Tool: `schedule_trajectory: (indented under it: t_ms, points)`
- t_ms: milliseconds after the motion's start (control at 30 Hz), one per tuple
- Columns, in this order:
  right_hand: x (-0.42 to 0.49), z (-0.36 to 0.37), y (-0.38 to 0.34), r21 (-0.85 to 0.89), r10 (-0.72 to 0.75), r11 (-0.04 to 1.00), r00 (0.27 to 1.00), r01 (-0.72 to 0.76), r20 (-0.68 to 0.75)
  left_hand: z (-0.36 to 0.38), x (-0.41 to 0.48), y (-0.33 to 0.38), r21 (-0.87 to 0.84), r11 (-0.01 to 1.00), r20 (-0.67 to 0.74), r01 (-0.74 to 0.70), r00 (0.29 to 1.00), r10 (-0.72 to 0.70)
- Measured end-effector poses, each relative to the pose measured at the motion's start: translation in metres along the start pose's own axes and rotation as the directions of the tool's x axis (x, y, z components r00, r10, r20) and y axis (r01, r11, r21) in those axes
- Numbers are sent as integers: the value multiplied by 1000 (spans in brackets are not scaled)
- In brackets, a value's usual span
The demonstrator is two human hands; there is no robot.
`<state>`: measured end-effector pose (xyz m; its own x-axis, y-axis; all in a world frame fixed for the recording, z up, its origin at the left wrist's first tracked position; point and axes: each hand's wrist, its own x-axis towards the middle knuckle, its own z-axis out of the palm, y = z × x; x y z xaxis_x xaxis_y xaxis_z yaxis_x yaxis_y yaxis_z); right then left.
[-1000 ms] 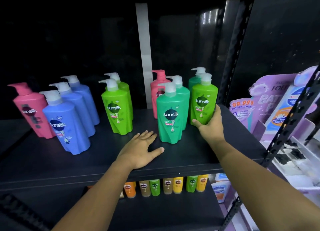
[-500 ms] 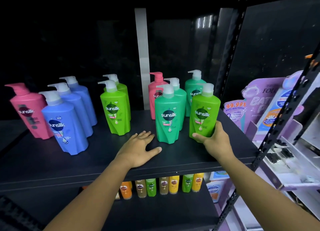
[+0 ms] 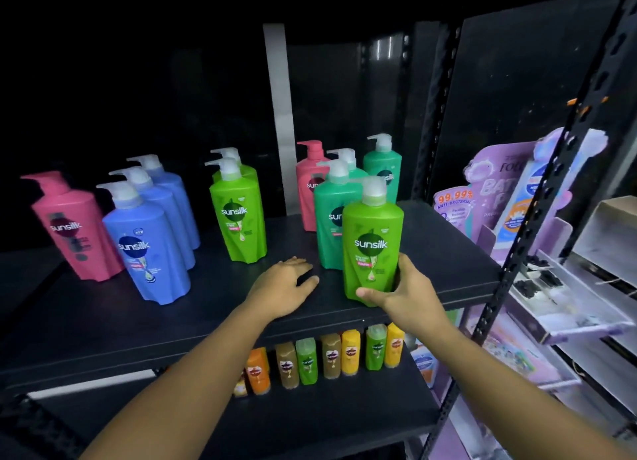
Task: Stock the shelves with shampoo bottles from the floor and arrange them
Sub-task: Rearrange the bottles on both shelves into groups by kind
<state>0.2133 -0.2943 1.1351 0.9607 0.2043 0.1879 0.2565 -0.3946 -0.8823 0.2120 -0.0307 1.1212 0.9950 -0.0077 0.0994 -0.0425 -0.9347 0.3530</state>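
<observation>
A lime-green pump bottle (image 3: pixel 373 249) is upright at the front edge of the dark shelf (image 3: pixel 86 321), the right hand (image 3: pixel 406 297) gripping its base. Behind it stand three teal bottles (image 3: pixel 331 225) and a pink bottle (image 3: pixel 308 190). Further left stand two lime bottles (image 3: pixel 241 218), three blue bottles (image 3: pixel 148 249) and another pink one (image 3: pixel 74 232).

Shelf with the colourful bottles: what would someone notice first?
The lime green bottle pops out first, gripped low by the right hand at the front of the shelf. Three blue bottles line up on the left beside a pink bottle; the left hand rests open mid-shelf.
</observation>
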Motion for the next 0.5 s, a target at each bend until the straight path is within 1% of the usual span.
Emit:
schedule_trajectory:
  t_ms: [100,200,367,500]
  points:
    - [-4,26,-14,-11,-29,1000,999,29,17,-11,-15,-18,-17,998,44,-61,997,62]
    - [-3,55,-30,3,-54,999,997,54,49,-27,-36,-48,-13,997,61,-77,995,77]
    - [14,108,-54,-6,-92,996,987,94,135,-51,-62,-97,41,998,46,-39,998,37]
    - [37,147,-68,-15,-95,995,978,99,186,-59,-71,-119,23,998,5,52,999,-52]
